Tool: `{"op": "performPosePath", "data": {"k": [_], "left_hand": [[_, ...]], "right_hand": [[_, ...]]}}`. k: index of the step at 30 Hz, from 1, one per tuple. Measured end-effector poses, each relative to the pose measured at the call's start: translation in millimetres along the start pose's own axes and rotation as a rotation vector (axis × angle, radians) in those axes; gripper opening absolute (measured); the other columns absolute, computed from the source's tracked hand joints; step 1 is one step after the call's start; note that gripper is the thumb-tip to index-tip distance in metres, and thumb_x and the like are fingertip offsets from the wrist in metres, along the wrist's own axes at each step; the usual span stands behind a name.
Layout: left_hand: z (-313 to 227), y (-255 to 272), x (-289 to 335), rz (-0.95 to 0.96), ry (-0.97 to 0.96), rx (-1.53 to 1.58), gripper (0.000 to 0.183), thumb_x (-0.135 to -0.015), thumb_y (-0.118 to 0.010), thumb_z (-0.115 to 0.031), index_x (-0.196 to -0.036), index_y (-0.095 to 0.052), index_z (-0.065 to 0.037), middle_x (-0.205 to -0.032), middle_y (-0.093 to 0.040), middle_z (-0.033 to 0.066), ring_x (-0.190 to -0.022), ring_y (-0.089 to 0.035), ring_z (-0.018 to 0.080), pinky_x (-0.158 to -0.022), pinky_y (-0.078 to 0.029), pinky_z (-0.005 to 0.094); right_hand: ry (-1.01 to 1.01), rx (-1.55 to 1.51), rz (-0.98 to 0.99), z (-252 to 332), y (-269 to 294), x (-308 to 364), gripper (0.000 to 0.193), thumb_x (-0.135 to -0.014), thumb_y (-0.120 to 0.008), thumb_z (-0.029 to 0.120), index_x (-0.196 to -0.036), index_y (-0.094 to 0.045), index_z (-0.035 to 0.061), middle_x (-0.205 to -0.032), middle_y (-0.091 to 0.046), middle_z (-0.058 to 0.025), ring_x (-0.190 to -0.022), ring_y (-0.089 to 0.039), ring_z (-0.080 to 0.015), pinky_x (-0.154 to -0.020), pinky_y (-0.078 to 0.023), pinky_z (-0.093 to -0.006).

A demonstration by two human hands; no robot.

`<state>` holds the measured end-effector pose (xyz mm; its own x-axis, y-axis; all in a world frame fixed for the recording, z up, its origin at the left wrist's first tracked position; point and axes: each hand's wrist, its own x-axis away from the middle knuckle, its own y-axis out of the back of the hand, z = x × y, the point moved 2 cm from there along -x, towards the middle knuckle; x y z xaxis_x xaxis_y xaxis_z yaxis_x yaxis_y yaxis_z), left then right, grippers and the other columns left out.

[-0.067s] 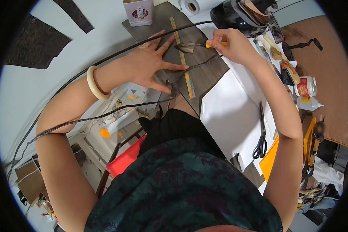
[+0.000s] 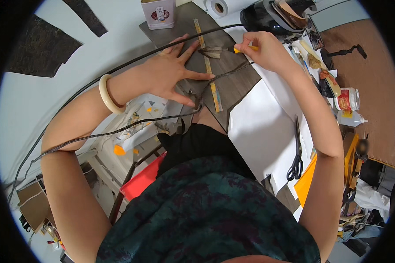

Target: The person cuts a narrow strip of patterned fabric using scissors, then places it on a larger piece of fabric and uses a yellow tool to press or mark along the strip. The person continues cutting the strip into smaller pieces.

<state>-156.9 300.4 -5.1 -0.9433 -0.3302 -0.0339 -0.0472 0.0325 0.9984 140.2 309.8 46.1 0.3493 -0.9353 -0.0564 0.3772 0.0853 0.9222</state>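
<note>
My left hand (image 2: 166, 70) presses flat on a grey-brown sheet (image 2: 239, 85), fingers spread. A cream bangle (image 2: 105, 94) circles that wrist. Closed around the yellow handle of a tool is my right hand (image 2: 263, 50); its flat, stained pointed metal head (image 2: 211, 52) lies over a narrow yellowish strip (image 2: 215, 94) on the sheet. The strip runs just beyond my left fingertips. A dark braided cord (image 2: 162, 118) passes by my left thumb and index finger and reaches under my right hand. Whether it joins the tool is hidden.
Black scissors (image 2: 296, 158) lie on white paper (image 2: 261, 127) at right. A tin (image 2: 158, 15) and a black appliance (image 2: 267, 22) stand at the far side. A thick black cable (image 2: 131, 65) arches across my left wrist. Jars and a squeeze bottle (image 2: 351, 118) line the right edge.
</note>
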Motion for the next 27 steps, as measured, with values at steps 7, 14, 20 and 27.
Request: {"op": "performPosePath", "data": {"k": [7,14,20,27], "left_hand": [[-7.8,1.0,4.9,-0.033,0.055,-0.054,0.087,-0.082,-0.061,-0.088,-0.16,-0.047,-0.052,-0.165,-0.028,0.0438,-0.154,-0.022,0.0654,-0.13,-0.017,0.0629],[-9.5,-2.7,3.3,0.03,0.081,-0.015,0.089,-0.083,-0.057,-0.091,-0.161,-0.045,-0.051,-0.168,-0.025,0.0421,-0.155,-0.02,0.065,-0.131,-0.014,0.0626],[-10.2,-0.9,2.8,0.008,0.05,-0.043,0.089,-0.084,-0.059,-0.088,-0.162,-0.045,-0.049,-0.169,-0.027,0.0395,-0.157,-0.017,0.0638,-0.129,-0.015,0.0667],[-8.6,-2.2,2.9,0.017,0.059,-0.062,0.09,-0.085,-0.053,-0.091,-0.163,-0.044,-0.049,-0.169,-0.025,0.0406,-0.158,-0.016,0.0629,-0.129,-0.014,0.0667]], "right_hand": [[-0.122,0.11,0.047,7.9,4.7,-27.9,0.037,-0.098,-0.075,0.042,-0.085,-0.073,0.0081,-0.077,-0.073,-0.0132,-0.08,-0.074,-0.0355,-0.074,-0.058,-0.0456],[-0.086,0.143,0.014,-3.5,-1.8,-54.2,0.037,-0.097,-0.075,0.045,-0.085,-0.074,0.0092,-0.08,-0.074,-0.0129,-0.082,-0.075,-0.0354,-0.076,-0.058,-0.047],[-0.109,0.152,-0.048,-16.5,-13.3,-78.4,0.041,-0.099,-0.076,0.04,-0.085,-0.068,0.0023,-0.065,-0.063,-0.0107,-0.059,-0.058,-0.0222,-0.061,-0.049,-0.0392],[-0.078,0.091,-0.04,-26.9,-15.4,-83.3,0.039,-0.098,-0.076,0.042,-0.084,-0.07,0.0052,-0.069,-0.066,-0.0108,-0.066,-0.063,-0.0253,-0.065,-0.052,-0.0419]]}}
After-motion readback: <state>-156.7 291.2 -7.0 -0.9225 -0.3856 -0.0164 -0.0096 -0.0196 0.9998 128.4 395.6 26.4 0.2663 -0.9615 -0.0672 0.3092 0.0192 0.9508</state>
